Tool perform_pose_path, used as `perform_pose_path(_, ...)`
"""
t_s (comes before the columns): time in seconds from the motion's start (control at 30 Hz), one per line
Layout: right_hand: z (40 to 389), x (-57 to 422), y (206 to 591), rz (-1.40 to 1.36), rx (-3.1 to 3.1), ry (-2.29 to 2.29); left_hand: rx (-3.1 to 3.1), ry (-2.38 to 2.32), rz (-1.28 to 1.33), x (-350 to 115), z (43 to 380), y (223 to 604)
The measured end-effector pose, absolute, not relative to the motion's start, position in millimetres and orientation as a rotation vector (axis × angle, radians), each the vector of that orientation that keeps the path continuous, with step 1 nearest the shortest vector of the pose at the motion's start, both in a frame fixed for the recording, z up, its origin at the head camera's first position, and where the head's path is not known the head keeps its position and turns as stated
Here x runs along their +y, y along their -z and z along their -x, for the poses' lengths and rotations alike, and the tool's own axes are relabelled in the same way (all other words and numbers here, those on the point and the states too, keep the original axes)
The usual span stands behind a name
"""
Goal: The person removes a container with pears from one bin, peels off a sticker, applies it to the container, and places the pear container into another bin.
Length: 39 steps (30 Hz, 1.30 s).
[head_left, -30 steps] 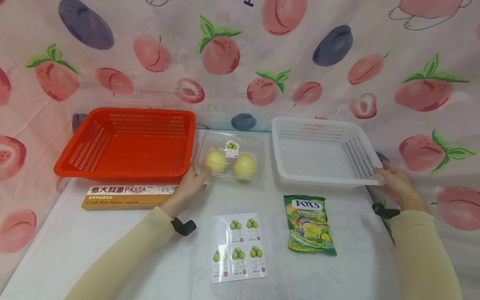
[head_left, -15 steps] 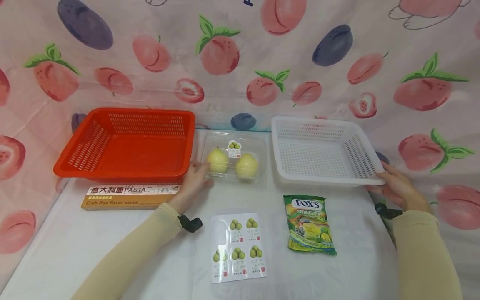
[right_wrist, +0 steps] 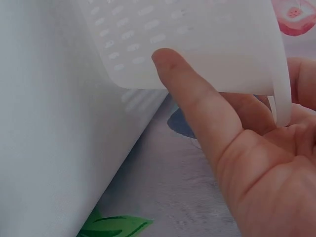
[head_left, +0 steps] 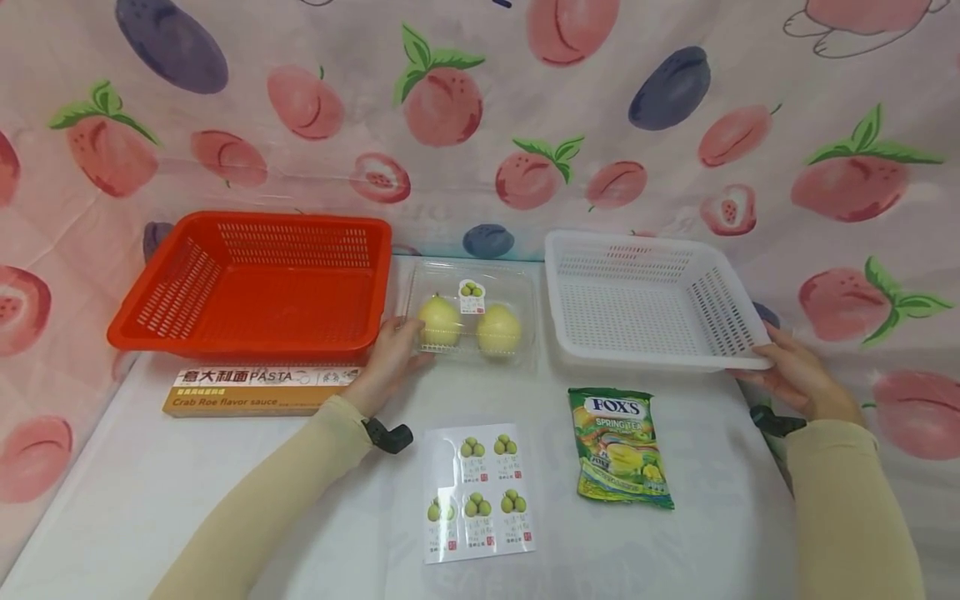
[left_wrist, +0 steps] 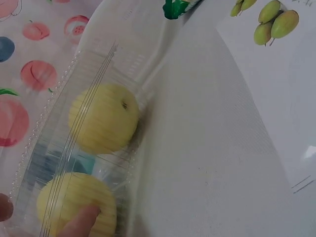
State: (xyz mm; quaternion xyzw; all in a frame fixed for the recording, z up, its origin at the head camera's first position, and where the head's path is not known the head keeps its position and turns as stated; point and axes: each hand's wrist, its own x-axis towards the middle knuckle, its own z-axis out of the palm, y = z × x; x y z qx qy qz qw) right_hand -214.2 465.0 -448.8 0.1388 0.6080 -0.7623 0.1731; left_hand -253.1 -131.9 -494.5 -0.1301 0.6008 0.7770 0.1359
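A clear plastic clamshell box point(head_left: 474, 312) with two yellow-green pears point(head_left: 440, 322) stands at the back middle of the table, a pear-picture label point(head_left: 472, 297) on its lid. My left hand point(head_left: 386, 362) holds the box's left end; in the left wrist view the thumb point(left_wrist: 84, 222) lies over the nearer pear and another fingertip point(left_wrist: 5, 206) shows at the far edge. At the right, my right hand point(head_left: 798, 375) grips the front right corner of a white plastic basket point(head_left: 656, 358), one digit point(right_wrist: 170, 66) along its slotted outer wall and other fingers around the rim.
A red basket point(head_left: 247, 342) stands back left, a pasta box point(head_left: 262, 392) in front of it. A sticker sheet point(head_left: 480, 492) and a green Fox's candy bag point(head_left: 621, 446) lie nearer the front. A fruit-print cloth point(head_left: 450, 183) hangs behind.
The clamshell box with the pears has slid a little to the right, towards the white basket, with my left hand following at its end. My right hand stays at the white basket's corner.
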Motion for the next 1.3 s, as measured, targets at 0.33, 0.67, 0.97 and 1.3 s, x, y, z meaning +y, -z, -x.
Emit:
perform_pose_path(0.33,210.6,467.0,456.7,-0.361,1.755,2.168,1.715,-2.302,0.467,-123.8,249.1,490.6)
perform_pose_path(0.67,207.9,471.7,462.0,-0.322,1.644,2.257,1.71,-2.364,0.477,-120.0,236.8,480.4)
perform_pose_path(0.97,209.6,468.2,462.8,-0.341,1.641,2.257,1.665,-2.447,0.447,-115.1,237.0,459.8)
perform_pose_path(1.3,210.0,470.6,458.6,-0.34,1.645,2.252,1.677,-2.5,0.344,-103.9,253.5,422.4)
